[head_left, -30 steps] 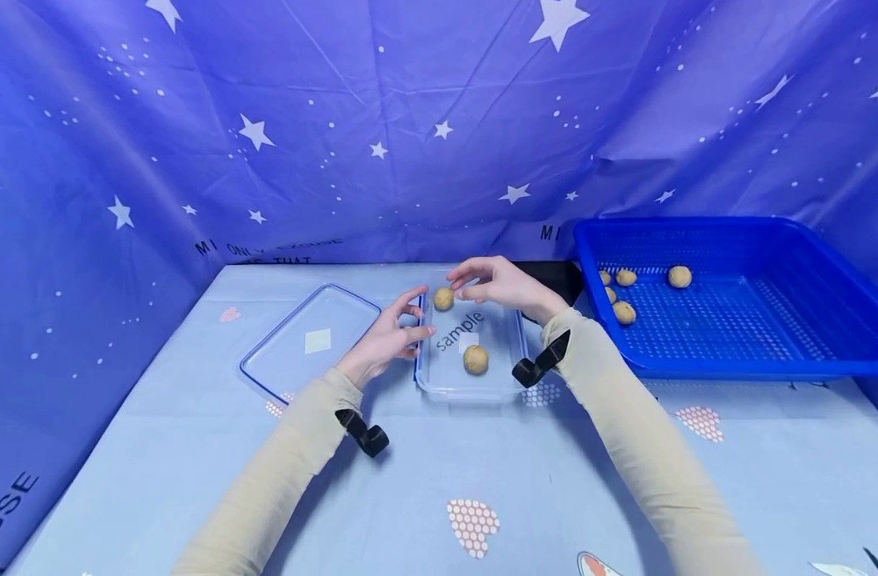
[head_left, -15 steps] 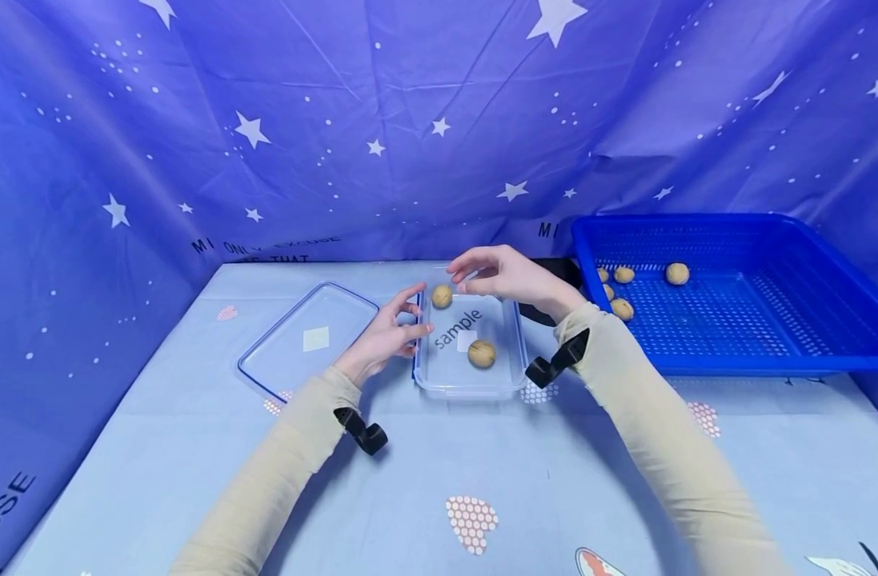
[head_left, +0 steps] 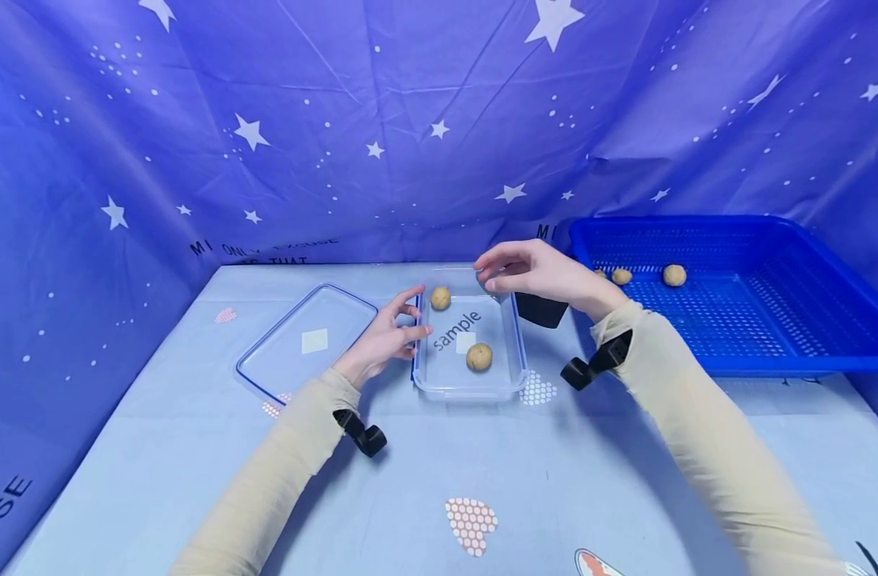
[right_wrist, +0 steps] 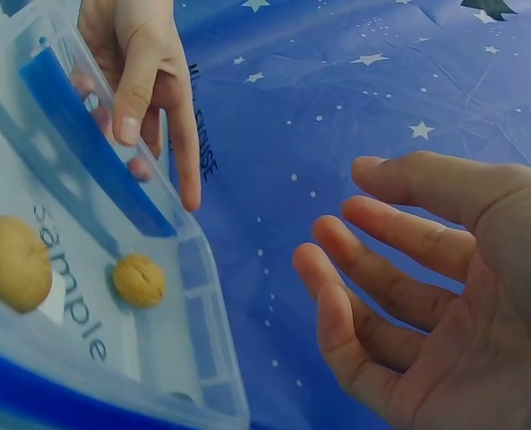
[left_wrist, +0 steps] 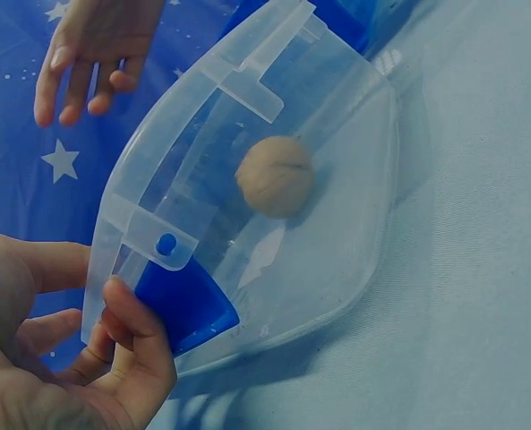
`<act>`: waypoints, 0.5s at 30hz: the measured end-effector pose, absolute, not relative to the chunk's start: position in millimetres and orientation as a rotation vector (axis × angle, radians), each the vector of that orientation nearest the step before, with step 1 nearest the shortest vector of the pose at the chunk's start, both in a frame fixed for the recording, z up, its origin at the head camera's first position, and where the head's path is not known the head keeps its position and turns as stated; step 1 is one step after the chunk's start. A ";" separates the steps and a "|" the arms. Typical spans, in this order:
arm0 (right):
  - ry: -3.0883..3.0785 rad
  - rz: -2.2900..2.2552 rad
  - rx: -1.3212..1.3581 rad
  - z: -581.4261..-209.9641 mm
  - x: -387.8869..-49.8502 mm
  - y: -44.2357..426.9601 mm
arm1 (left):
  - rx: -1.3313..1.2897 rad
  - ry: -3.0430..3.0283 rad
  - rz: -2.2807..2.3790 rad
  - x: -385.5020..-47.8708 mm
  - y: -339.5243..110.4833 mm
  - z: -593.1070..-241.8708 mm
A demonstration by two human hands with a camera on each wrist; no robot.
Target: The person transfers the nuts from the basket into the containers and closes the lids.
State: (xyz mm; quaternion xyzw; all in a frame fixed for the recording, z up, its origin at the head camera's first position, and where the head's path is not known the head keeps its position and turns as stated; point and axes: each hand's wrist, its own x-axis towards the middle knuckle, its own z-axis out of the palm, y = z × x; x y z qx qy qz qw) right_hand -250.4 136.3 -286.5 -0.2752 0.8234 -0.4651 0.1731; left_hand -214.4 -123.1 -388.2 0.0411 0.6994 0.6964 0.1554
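A clear plastic food container (head_left: 511, 382) with blue clips sits uncovered on the table. Two walnuts lie in it: one walnut (head_left: 441, 298) at the far left corner, the other walnut (head_left: 479, 358) towards the near side. My left hand (head_left: 383, 336) holds the container's left wall, its thumb over the rim in the right wrist view and other fingers outside. Above the far right corner hovers my right hand (head_left: 547, 276), holding nothing; in the right wrist view its fingers (right_wrist: 390, 313) are loosely bent. The word "sample" shows at the container's bottom.
The blue-rimmed clear lid (head_left: 250, 352) lies flat to the left, beside the left hand. At the right stands a blue perforated basket (head_left: 777, 366) with several walnuts (head_left: 674, 275), some hidden by the right arm. A black object (head_left: 541, 310) sits between container and basket.
My right hand has drawn away from the far walnut, up and to the right. The near walnut has rolled slightly and settled. My left hand stays on the container.
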 end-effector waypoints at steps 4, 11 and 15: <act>2.360 -1.306 -0.758 -281.6 -248.2 147.4 | 0.107 2.000 1.995 -213.7 -122.8 -387.3; 2.403 -1.251 -0.714 -279.7 -244.5 164.8 | 0.118 2.005 1.990 -213.3 -122.2 -387.4; 2.420 -1.213 -0.732 -280.3 -244.2 176.2 | 0.114 2.004 1.997 -214.2 -122.0 -388.8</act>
